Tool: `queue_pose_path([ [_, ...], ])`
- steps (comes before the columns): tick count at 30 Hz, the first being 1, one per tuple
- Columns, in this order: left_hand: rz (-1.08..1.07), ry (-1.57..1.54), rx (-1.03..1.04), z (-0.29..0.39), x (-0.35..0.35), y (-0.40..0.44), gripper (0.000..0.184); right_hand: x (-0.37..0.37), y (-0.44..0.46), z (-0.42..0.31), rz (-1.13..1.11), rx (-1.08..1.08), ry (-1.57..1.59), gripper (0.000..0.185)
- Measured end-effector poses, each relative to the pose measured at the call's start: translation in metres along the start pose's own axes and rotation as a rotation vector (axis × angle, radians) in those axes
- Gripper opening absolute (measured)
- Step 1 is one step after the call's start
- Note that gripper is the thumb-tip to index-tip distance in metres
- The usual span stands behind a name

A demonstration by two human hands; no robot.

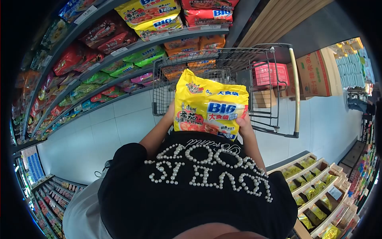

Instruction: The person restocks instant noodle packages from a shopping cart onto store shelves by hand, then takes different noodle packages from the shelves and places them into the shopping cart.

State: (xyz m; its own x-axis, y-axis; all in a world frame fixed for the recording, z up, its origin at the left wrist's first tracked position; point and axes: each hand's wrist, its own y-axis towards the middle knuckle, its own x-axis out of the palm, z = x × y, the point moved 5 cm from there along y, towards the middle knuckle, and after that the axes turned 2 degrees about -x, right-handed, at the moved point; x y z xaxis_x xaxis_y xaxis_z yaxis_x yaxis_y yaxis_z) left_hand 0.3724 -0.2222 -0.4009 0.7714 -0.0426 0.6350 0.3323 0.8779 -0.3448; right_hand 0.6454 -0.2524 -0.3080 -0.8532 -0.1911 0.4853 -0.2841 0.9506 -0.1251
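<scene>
Currently; left grip point(172, 114); right grip point(244, 123); both clasped on yellow bag point(211, 105)

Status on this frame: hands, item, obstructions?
Right hand gripping yellow bag. Left hand at its other edge, fingers hidden. Printed front showing. Shopping cart beyond, not blocking.

In front of you and to your left, long shelves point(221, 30) carry bags in rows: yellow bags point(153, 18) and red bags point(209, 16) on a higher level, green bags point(149, 55) and orange bags point(183, 46) below. At your right, a wooden rack point(301, 231) carries yellow packets point(316, 211). On the pale tiled floor point(95, 131) stands a wire cart point(296, 91).
</scene>
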Motion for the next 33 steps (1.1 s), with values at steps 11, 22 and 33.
queue_pose_path([
  [11, 0.122, -0.185, -0.207, 0.059, 0.06, -0.013, 0.084, 0.019, 0.004, -0.029, 0.048, -0.204, -0.18, 0.115],
  [22, -0.143, 0.293, 0.006, 0.141, 0.115, -0.059, 0.142, 0.06, -0.015, -0.072, 0.086, -0.203, -0.141, 0.146],
  [33, -0.031, 0.166, 0.067, 0.129, 0.104, -0.07, 0.069, 0.055, -0.017, -0.074, 0.165, -0.002, -0.033, 0.071],
])
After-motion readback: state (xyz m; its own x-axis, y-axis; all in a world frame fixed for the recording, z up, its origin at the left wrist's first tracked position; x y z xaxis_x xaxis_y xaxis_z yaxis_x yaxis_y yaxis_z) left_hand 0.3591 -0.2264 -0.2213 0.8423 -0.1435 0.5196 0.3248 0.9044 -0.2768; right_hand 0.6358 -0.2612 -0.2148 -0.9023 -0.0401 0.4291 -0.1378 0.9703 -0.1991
